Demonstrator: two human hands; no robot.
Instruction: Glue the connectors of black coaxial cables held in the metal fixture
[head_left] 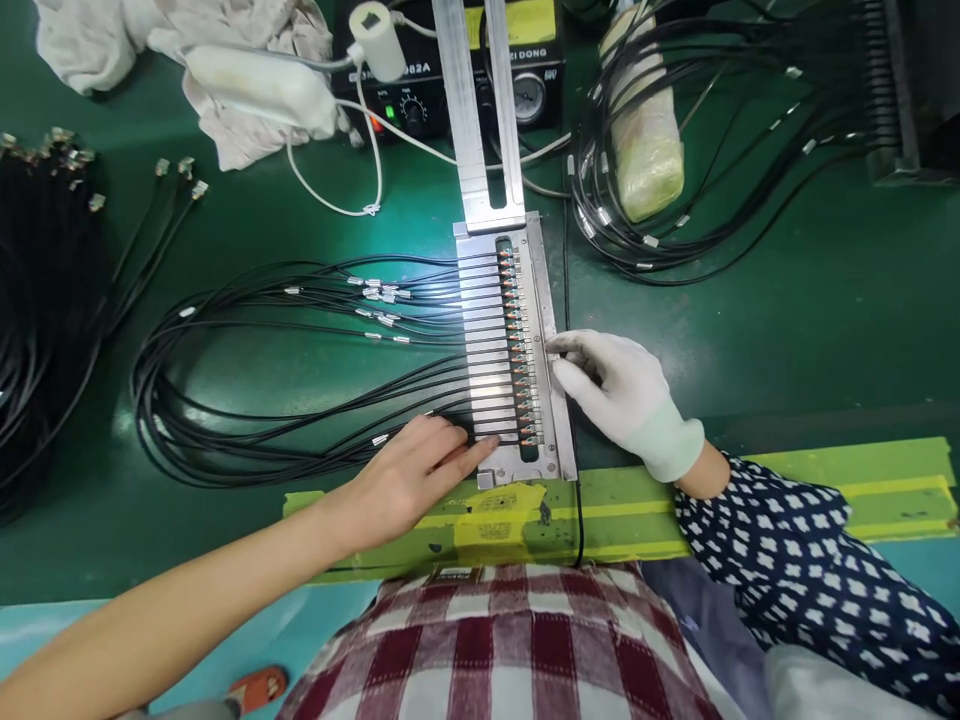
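A flat metal wire-holding jig (559,440) lies on the green table, with a row of black cables (315,408) laid side by side across it. Their stripped, coloured wire ends meet small metal connectors (517,325) along the slot near the jig's right side. My left hand (401,470), bare, rests at the lower left of the jig, index finger stretched out over the lowest cables and the other fingers partly bent. In a white glove, my right hand (626,392) has thumb and forefinger closed at the jig's right edge strip; the fingertips are partly hidden.
Behind the jig stands a black control box (420,115) with a gauge, below metal rails (461,110). Black cable bundles lie at far left (45,290) and upper right (592,200). A wrapped bundle (649,150), a cloth (232,140) and white cords surround the box.
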